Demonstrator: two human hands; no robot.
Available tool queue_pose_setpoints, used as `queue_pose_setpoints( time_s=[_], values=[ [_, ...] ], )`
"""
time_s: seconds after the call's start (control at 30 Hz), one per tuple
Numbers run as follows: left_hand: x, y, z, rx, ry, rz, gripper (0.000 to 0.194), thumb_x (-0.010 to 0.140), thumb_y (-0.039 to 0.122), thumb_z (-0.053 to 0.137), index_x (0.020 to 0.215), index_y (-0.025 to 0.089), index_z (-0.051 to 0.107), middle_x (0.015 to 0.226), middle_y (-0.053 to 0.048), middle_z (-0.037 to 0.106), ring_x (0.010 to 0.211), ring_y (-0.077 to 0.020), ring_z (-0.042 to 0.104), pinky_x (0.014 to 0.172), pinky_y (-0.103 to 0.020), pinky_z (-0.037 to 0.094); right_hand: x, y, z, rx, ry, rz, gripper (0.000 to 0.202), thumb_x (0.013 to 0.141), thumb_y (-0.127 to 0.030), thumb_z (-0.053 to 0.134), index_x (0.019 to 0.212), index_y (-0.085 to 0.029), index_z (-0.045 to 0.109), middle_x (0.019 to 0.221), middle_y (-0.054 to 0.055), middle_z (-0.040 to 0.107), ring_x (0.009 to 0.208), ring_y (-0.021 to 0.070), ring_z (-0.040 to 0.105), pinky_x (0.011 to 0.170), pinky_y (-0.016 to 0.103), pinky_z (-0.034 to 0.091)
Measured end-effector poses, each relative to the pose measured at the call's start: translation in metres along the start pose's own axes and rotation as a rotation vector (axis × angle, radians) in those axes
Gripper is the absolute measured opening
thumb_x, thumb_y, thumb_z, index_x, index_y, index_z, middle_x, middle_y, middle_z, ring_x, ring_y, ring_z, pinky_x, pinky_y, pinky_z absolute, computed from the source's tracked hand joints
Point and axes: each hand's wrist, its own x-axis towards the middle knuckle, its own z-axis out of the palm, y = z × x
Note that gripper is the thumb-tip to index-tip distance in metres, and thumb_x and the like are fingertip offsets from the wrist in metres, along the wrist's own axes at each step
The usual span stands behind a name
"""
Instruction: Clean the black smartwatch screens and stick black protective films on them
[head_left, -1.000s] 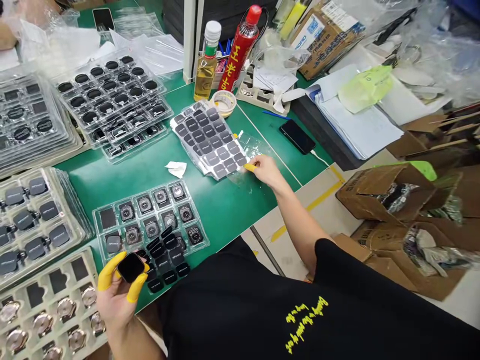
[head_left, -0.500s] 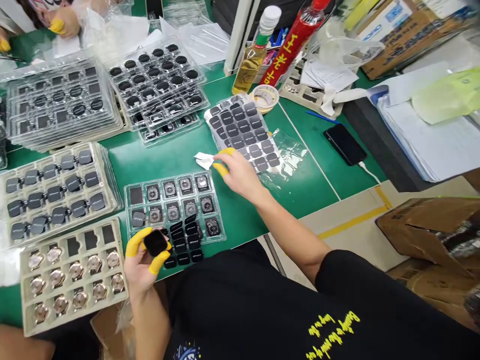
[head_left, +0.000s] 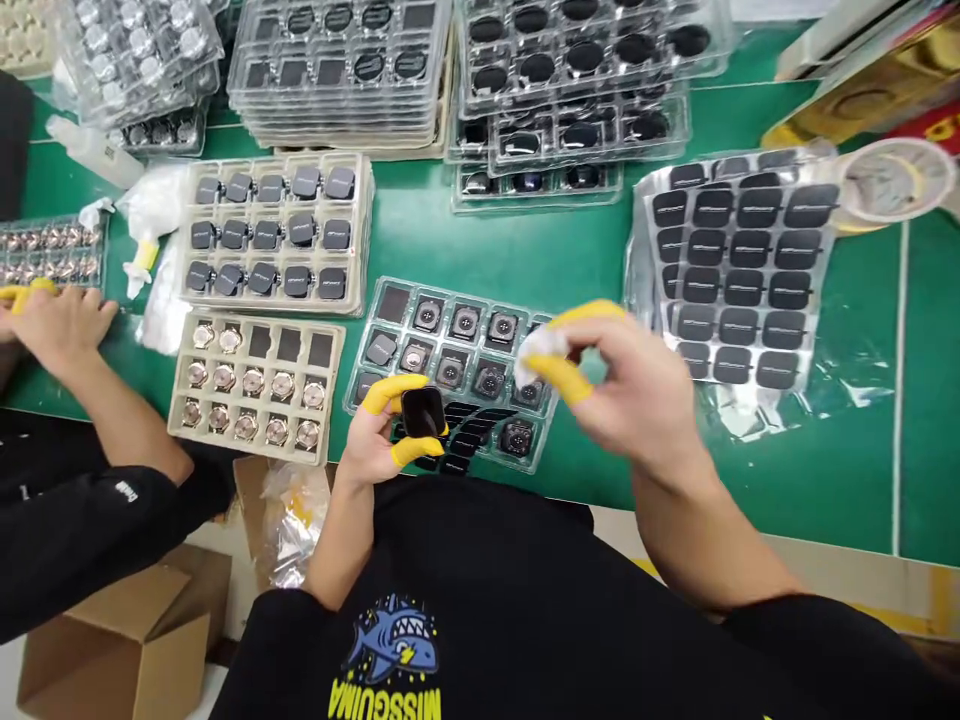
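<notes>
My left hand (head_left: 375, 440), with yellow finger covers, grips a black square watch face (head_left: 424, 411) by its edges, screen up. Between the yellow-covered thumb and finger of my right hand (head_left: 637, 390) is a crumpled white cloth (head_left: 541, 352), to the right of the watch face. Under and behind both hands lies a clear tray (head_left: 390, 284) holding square watch faces in its compartments. Several black stickers (head_left: 469, 432) lie over the tray's front part, beside my left hand. My right hand hides part of the tray's right side.
A beige tray of round watches (head_left: 255, 403) and stacked trays of dark square pieces (head_left: 276, 235) stand left. More tray stacks (head_left: 345, 110) stand behind. Sticker sheets (head_left: 731, 270) and a tape roll (head_left: 896, 185) are right. A co-worker's hand (head_left: 64, 325) is far left.
The view has swung left. My right hand has lifted the white cloth off the table and brought it over the tray, towards the watch face. My left hand still holds the watch face.
</notes>
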Motion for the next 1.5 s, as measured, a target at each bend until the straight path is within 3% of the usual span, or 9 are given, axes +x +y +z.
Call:
queue_pose_setpoints(
  time_s=[0.17, 0.4, 0.6, 0.8, 0.87, 0.97, 1.13, 1.3, 1.5],
  values=[
    [0.005, 0.004, 0.000, 0.113, -0.089, 0.069, 0.069, 0.094, 0.057, 0.093, 0.151, 0.027, 0.069, 0.112, -0.007, 0.086, 0.093, -0.0243, 0.087, 0.085, -0.036, 0.072, -0.014, -0.048, 0.032, 0.031, -0.329, -0.400, 0.026, 0.114, -0.020, 0.060, 0.115, -0.032, 0.082, 0.094, 0.006, 0.078, 0.081, 0.0239, 0.065, 0.069, 0.039, 0.049],
    [0.003, 0.000, -0.006, 0.225, -0.193, 0.074, 0.074, 0.094, 0.060, 0.091, 0.155, 0.027, 0.068, 0.134, -0.011, 0.085, 0.113, -0.0296, 0.086, 0.100, -0.039, 0.070, -0.007, -0.056, 0.042, -0.226, -0.258, -0.533, 0.037, 0.116, -0.017, 0.050, 0.110, -0.031, 0.084, 0.085, 0.006, 0.073, 0.084, 0.0254, 0.058, 0.069, 0.042, 0.040],
    [0.005, -0.010, -0.001, 0.113, -0.086, 0.084, 0.074, 0.092, 0.061, 0.093, 0.150, 0.022, 0.068, 0.127, -0.012, 0.086, 0.111, -0.0289, 0.086, 0.098, -0.037, 0.070, 0.004, -0.057, 0.048, -0.517, -0.114, -0.540, 0.037, 0.112, -0.007, 0.050, 0.098, -0.022, 0.081, 0.080, 0.008, 0.069, 0.084, 0.0263, 0.054, 0.069, 0.042, 0.035],
    [-0.005, -0.010, -0.006, -0.081, -0.013, -0.007, 0.078, 0.086, 0.057, 0.099, 0.150, 0.025, 0.067, 0.110, -0.007, 0.084, 0.090, -0.0226, 0.086, 0.080, -0.032, 0.069, 0.007, -0.046, 0.008, -0.500, 0.114, -0.493, 0.009, 0.107, -0.015, 0.075, 0.109, -0.025, 0.076, 0.091, 0.005, 0.077, 0.081, 0.0237, 0.063, 0.066, 0.038, 0.046],
    [-0.005, -0.009, -0.004, -0.103, -0.015, 0.004, 0.078, 0.084, 0.056, 0.101, 0.148, 0.026, 0.069, 0.107, -0.006, 0.083, 0.087, -0.0218, 0.085, 0.077, -0.031, 0.068, 0.003, -0.057, -0.011, -0.405, 0.221, -0.476, 0.017, 0.101, -0.017, 0.085, 0.107, -0.028, 0.074, 0.093, 0.002, 0.078, 0.078, 0.0220, 0.065, 0.067, 0.038, 0.051],
    [-0.001, -0.006, 0.001, -0.128, -0.047, 0.028, 0.077, 0.085, 0.055, 0.101, 0.149, 0.026, 0.069, 0.098, -0.003, 0.083, 0.080, -0.0194, 0.083, 0.076, -0.030, 0.068, -0.009, -0.078, -0.023, -0.290, 0.106, -0.405, 0.020, 0.102, -0.013, 0.082, 0.108, -0.030, 0.075, 0.095, 0.002, 0.079, 0.081, 0.0224, 0.068, 0.071, 0.039, 0.055],
    [0.004, 0.000, 0.002, 0.020, -0.089, 0.110, 0.071, 0.093, 0.059, 0.093, 0.152, 0.026, 0.070, 0.119, -0.008, 0.086, 0.101, -0.0243, 0.086, 0.092, -0.033, 0.070, -0.020, -0.079, 0.017, -0.175, -0.175, -0.554, 0.017, 0.108, -0.010, 0.068, 0.119, -0.021, 0.074, 0.095, 0.006, 0.079, 0.082, 0.0228, 0.063, 0.071, 0.036, 0.053],
    [-0.002, -0.004, -0.004, 0.163, -0.126, 0.052, 0.081, 0.086, 0.067, 0.095, 0.151, 0.024, 0.071, 0.127, -0.011, 0.086, 0.111, -0.0308, 0.085, 0.101, -0.042, 0.071, -0.012, -0.065, 0.054, -0.260, -0.083, -0.654, 0.020, 0.113, -0.011, 0.059, 0.111, -0.016, 0.079, 0.080, 0.006, 0.071, 0.081, 0.0244, 0.054, 0.068, 0.037, 0.044],
    [-0.004, -0.016, 0.003, 0.046, -0.034, 0.043, 0.079, 0.093, 0.066, 0.090, 0.153, 0.021, 0.066, 0.132, -0.015, 0.084, 0.120, -0.0311, 0.084, 0.106, -0.041, 0.069, -0.003, -0.060, 0.058, -0.402, 0.031, -0.568, 0.021, 0.107, -0.005, 0.062, 0.107, -0.015, 0.080, 0.082, 0.008, 0.069, 0.080, 0.0245, 0.052, 0.068, 0.037, 0.042]
  ],
)
